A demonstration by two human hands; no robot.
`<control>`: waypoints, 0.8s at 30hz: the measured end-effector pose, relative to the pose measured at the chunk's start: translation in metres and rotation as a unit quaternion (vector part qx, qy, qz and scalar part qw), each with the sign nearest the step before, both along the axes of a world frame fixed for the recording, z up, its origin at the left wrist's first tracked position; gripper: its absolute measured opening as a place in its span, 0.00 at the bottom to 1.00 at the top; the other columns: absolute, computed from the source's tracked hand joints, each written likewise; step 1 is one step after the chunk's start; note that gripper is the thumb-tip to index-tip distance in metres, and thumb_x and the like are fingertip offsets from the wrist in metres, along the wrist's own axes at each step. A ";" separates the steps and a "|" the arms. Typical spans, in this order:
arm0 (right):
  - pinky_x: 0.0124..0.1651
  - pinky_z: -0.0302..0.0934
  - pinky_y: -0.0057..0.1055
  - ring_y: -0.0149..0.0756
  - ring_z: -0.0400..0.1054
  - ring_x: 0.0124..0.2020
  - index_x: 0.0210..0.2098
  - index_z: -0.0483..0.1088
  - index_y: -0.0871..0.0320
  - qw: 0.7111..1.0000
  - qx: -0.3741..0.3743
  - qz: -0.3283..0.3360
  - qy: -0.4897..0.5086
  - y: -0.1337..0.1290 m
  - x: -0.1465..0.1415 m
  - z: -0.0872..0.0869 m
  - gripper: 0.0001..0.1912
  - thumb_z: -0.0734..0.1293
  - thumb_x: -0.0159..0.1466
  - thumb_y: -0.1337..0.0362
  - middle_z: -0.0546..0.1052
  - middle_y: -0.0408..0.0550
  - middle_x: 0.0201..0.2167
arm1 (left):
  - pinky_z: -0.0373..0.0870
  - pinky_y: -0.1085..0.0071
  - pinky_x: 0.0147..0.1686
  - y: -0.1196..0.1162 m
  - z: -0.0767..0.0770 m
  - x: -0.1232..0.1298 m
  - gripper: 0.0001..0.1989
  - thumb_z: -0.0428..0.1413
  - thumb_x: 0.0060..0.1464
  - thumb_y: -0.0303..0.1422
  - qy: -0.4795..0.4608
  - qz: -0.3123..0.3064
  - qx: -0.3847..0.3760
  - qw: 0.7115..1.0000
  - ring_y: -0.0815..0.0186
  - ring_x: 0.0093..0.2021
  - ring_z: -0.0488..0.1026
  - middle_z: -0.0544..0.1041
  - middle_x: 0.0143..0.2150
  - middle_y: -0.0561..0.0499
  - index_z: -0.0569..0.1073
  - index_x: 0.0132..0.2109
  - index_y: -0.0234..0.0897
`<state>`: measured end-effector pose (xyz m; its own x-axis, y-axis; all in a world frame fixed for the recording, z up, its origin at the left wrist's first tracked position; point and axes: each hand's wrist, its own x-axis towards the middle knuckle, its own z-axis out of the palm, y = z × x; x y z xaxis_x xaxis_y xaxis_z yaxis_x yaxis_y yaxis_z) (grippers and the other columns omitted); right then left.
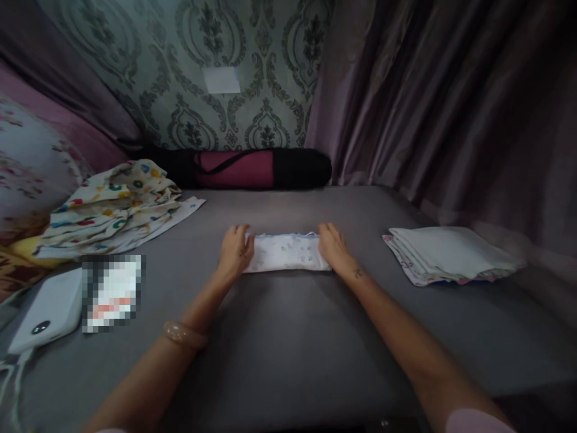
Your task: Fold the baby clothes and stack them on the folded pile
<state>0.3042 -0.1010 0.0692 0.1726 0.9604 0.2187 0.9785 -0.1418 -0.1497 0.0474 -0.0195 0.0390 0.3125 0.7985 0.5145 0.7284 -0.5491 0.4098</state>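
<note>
A small folded cloth point(288, 251), white with a faint grey-blue print and a bluish far edge, lies flat in front of me as a narrow strip. At its left end is my left hand point(236, 250), fingers bent over the far corner. My right hand point(332, 245) grips the opposite end, its fingers likewise curled at the far corner. The undersides of both hands and the thumbs are mostly hidden. A bangle circles my left forearm.
Folded cloths point(453, 255) lie stacked at right on the grey sheet point(279, 349). Crumpled patterned fabric point(121, 201), a white power bank point(49, 310) with a cable and a pixelated item point(112, 294) are at left. A black and maroon roll bag point(238, 168) lies along the wall.
</note>
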 end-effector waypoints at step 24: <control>0.62 0.34 0.67 0.59 0.36 0.69 0.69 0.47 0.46 0.980 -0.070 0.188 -0.003 -0.010 -0.046 -0.031 0.29 0.48 0.70 0.49 0.47 0.47 0.70 | 0.43 0.34 0.60 -0.039 -0.012 0.033 0.30 0.33 0.63 0.52 0.284 -0.041 -0.108 0.952 0.42 0.69 0.43 0.49 0.71 0.48 0.51 0.68 0.52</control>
